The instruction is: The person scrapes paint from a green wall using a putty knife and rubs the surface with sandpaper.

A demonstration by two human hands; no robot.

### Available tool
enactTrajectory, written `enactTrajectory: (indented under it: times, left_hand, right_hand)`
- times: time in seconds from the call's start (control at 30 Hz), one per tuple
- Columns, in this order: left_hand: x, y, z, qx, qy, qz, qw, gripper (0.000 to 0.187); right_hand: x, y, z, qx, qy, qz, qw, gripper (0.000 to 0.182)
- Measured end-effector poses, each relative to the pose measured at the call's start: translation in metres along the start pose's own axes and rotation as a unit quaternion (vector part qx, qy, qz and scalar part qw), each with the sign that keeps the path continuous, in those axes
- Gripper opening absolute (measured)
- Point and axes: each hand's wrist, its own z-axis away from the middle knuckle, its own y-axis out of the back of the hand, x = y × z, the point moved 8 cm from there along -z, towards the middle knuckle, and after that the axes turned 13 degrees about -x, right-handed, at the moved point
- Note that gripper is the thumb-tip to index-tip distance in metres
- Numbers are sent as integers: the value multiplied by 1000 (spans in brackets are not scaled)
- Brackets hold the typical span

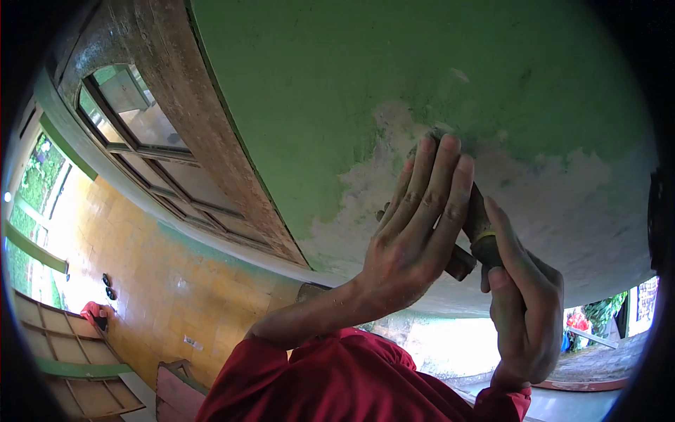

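A green wall [316, 91] rises before me, its paint worn to a pale whitish patch [548, 183]. My right hand [527, 302] is closed round the dark handle of a long hand tool [484, 243], which has a yellowish ring and a brown shaft. The tool slants up and left beneath my left hand [418, 221]; its working end is mostly hidden behind those fingertips. My left fingers are stretched out and press flat over it, against the bare patch. A short dark brown rod end [460, 264] sticks out below my left palm; its other parts are covered.
To the left is a worn wooden frame [190, 105] with glass panes [140, 116]. Yellow floor tiles [211, 281] stretch below, with dark footwear [107, 285] and a red item [91, 311] on them. A pinkish chair-like thing [179, 394] stands at bottom left. Plants [601, 313] show at right.
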Motion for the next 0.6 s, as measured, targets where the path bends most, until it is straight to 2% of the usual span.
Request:
enactTrajectory:
  times: [0.37,0.47,0.6]
  left_hand:
    - [-4,3,-2,17,13,20,1000,63]
    - [-6,5,-2,-4,-4,32,999,65]
    - [-4,3,0,-6,0,31,999,69]
  right_hand:
    - [-11,-6,-7,10,25,13,1000,47]
    - [-5,-6,-2,-3,-19,-8,1000,47]
    - [-4,-16,-3,15,-4,1,1000,48]
